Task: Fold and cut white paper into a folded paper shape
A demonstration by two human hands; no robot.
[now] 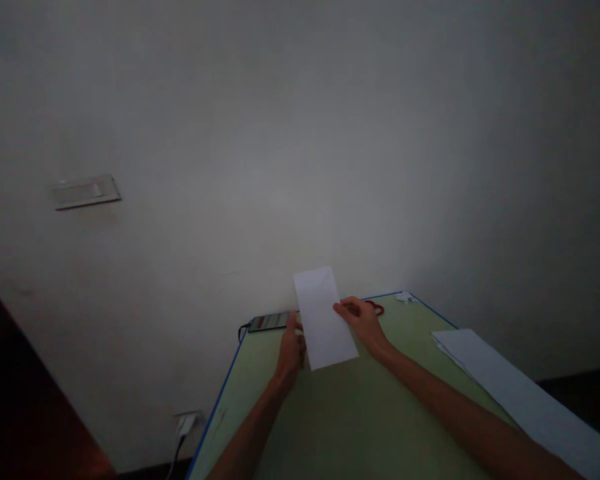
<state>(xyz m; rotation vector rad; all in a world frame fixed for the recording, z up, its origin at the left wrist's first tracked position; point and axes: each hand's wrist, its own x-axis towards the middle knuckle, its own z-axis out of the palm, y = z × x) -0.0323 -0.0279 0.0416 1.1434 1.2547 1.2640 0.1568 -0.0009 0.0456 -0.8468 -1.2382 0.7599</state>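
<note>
both hands, left hand (291, 350) and right hand (363, 320), grip blank white paper (324, 319).

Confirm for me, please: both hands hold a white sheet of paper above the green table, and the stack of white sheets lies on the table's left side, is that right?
Not quite. The head view shows the left hand and right hand holding the white sheet of paper above the green table, but the stack of white sheets lies on the table's right side.

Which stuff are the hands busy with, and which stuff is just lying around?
In use:
white folded paper, held by the left hand and right hand

Lying about:
stack of white sheets
red scissors
phone
crumpled paper scrap
green table
</note>
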